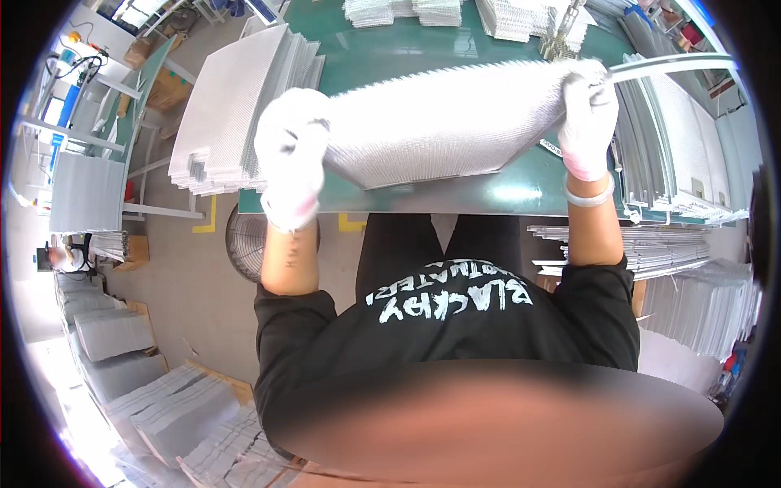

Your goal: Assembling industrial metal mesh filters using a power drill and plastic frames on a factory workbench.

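Between my two white-gloved hands I hold up a wide silvery sheet with fine ridges, a pleated-looking metal panel (443, 122), tilted over the green table. My left hand (293, 150) is closed on its left edge. On the opposite edge, near the upper right corner, my right hand (587, 114) grips with the fingers curled. Glare washes out much of the panel's upper face. Close to my left hand, a stack of similar ridged panels (232, 98) stands on the table's left side.
The green table (390, 49) has more panel stacks (512, 18) along its far side. A metal fixture (561, 37) stands behind my right hand. Upright panels (679, 138) line the right. A round floor fan (248, 244) sits under the table's left front edge.
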Action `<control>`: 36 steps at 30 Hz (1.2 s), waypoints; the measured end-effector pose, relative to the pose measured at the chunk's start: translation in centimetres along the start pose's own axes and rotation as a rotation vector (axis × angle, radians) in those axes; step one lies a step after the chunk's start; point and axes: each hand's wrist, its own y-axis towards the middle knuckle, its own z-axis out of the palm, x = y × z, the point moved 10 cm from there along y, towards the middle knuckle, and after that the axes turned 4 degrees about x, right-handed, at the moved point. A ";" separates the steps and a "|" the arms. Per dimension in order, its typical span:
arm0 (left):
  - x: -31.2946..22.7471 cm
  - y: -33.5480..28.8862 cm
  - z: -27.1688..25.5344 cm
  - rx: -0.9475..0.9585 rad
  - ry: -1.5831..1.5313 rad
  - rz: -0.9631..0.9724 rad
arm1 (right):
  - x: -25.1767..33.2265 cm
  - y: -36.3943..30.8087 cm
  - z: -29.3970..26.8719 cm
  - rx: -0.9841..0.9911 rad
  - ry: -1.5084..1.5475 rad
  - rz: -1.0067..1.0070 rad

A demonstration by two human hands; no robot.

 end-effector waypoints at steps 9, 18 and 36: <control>-0.3 -7.9 8.4 1.100 -0.984 0.108 | 5.0 -9.2 0.1 0.408 0.427 -0.311; 12.4 -15.5 14.2 1.378 0.147 -0.335 | 8.6 -13.1 0.9 0.588 0.258 -0.475; 1.9 0.2 -0.7 -0.382 -0.006 -0.018 | -8.6 -6.7 4.1 0.005 -0.364 -0.022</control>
